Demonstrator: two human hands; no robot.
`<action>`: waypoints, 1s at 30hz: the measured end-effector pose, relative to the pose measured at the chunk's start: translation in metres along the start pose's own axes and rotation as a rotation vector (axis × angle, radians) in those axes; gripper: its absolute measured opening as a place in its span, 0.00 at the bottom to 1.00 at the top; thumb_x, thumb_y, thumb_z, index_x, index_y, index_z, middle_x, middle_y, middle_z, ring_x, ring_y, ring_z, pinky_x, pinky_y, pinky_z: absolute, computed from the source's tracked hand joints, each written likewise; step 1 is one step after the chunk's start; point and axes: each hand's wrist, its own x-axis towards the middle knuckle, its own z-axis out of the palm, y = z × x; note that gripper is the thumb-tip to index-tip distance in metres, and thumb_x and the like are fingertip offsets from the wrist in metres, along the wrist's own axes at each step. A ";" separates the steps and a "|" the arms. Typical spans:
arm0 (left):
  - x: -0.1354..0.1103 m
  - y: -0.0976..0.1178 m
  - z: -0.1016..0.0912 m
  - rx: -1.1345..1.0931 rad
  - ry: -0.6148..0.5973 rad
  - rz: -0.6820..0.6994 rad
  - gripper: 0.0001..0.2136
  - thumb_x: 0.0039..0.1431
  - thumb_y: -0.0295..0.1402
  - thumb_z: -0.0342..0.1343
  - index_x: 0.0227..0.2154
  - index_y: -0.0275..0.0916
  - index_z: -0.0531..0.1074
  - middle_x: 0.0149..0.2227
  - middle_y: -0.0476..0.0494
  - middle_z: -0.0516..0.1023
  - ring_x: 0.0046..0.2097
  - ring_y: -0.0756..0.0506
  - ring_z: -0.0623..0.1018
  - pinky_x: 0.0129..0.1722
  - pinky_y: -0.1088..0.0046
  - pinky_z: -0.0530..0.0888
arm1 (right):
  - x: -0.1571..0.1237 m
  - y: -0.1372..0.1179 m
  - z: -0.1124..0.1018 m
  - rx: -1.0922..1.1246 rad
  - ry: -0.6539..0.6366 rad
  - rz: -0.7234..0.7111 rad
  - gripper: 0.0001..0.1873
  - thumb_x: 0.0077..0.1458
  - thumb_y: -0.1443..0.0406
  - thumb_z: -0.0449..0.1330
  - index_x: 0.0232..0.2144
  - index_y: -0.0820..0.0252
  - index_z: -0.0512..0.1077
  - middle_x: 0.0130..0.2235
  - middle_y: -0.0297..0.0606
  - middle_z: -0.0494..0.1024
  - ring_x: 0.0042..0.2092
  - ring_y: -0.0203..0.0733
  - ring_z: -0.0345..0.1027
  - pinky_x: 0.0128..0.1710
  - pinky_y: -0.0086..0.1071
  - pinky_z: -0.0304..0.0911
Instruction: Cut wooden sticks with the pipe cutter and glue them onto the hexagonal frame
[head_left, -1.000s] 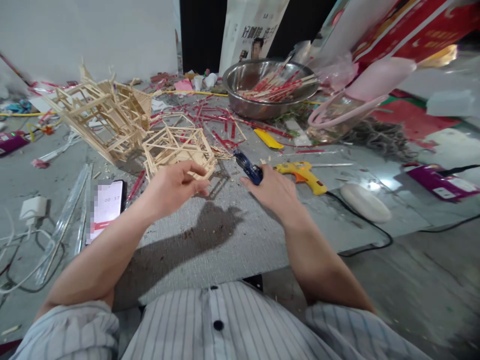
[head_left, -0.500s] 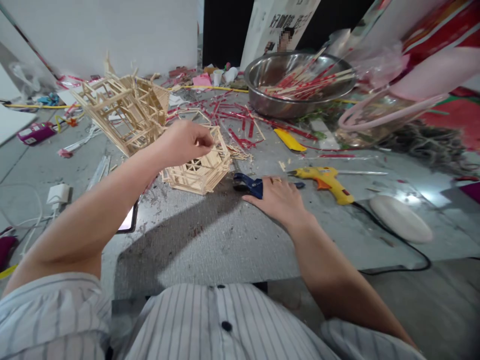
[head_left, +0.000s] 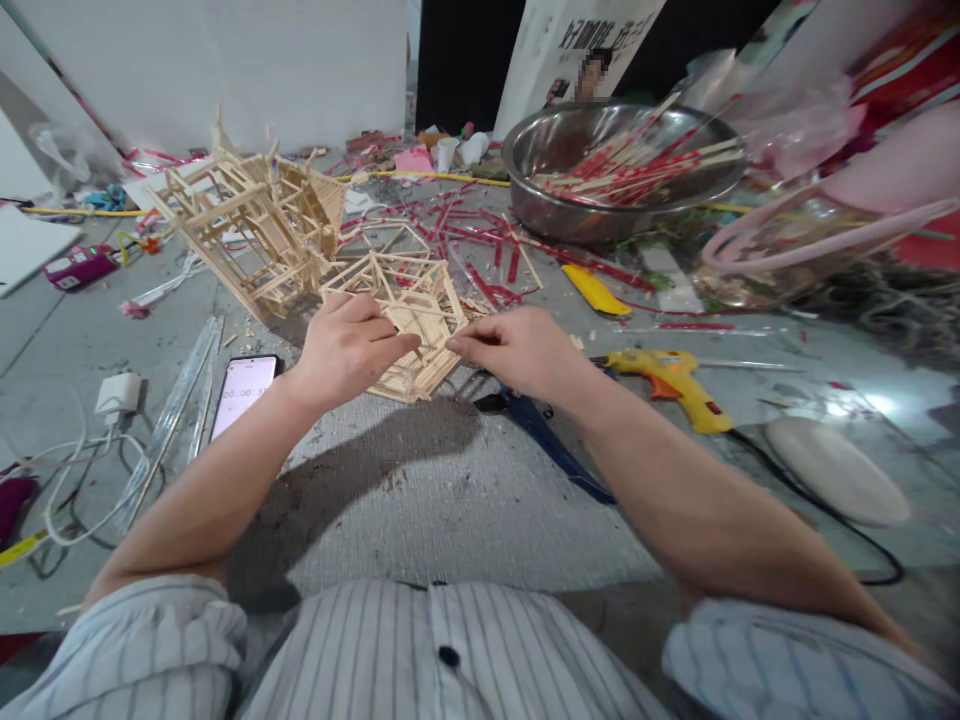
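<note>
A many-sided frame of thin wooden sticks [head_left: 424, 290] rests on the grey table before me. My left hand [head_left: 349, 350] is over its near left side, fingers curled and the thumb and index fingertips together above the inner floor. Whatever is between those tips is too small to name. At the frame's right rim, my right hand [head_left: 521, 350] is closed in a pinch; what it grips is hidden by the fingers. Blue-handled pliers [head_left: 551, 445] lie under my right wrist. A taller wooden stick structure [head_left: 255, 230] leans behind my left hand.
A yellow glue gun [head_left: 664, 380] with a black cord lies at the right, near a pale oval object [head_left: 836, 468]. Behind stands a steel bowl [head_left: 540, 215] of red and pale sticks. A phone [head_left: 244, 392], a white charger [head_left: 118, 393] and clear strips lie at the left.
My right hand has let go of the pliers and moved left to the frame's rim; the pliers now lie on the table. My left hand has come lower and nearer.
</note>
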 end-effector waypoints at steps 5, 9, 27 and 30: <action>0.001 0.006 0.009 0.041 -0.030 -0.092 0.10 0.63 0.35 0.49 0.34 0.45 0.76 0.24 0.50 0.77 0.32 0.48 0.70 0.31 0.68 0.59 | 0.036 -0.011 -0.001 -0.001 -0.182 -0.020 0.23 0.53 0.57 0.57 0.12 0.61 0.66 0.13 0.27 0.56 0.19 0.28 0.48 0.22 0.29 0.43; -0.002 0.007 0.016 -0.027 -0.067 -0.178 0.12 0.64 0.35 0.48 0.32 0.44 0.77 0.23 0.48 0.75 0.32 0.48 0.71 0.32 0.68 0.60 | 0.047 -0.011 0.001 0.118 -0.256 0.015 0.20 0.52 0.60 0.57 0.12 0.62 0.66 0.13 0.28 0.60 0.18 0.27 0.51 0.21 0.27 0.45; -0.006 0.003 0.027 -0.021 -0.021 -0.176 0.12 0.61 0.37 0.50 0.31 0.42 0.78 0.22 0.47 0.75 0.29 0.48 0.73 0.30 0.68 0.60 | 0.070 -0.028 0.010 0.307 -0.381 0.216 0.17 0.47 0.70 0.62 0.11 0.62 0.65 0.12 0.31 0.62 0.14 0.26 0.48 0.13 0.25 0.43; -0.005 0.003 0.026 -0.043 -0.078 -0.214 0.13 0.61 0.39 0.49 0.30 0.42 0.78 0.21 0.47 0.73 0.29 0.47 0.72 0.31 0.68 0.60 | 0.069 -0.027 0.011 0.330 -0.357 0.224 0.15 0.47 0.71 0.60 0.12 0.62 0.66 0.12 0.30 0.61 0.14 0.26 0.47 0.13 0.25 0.42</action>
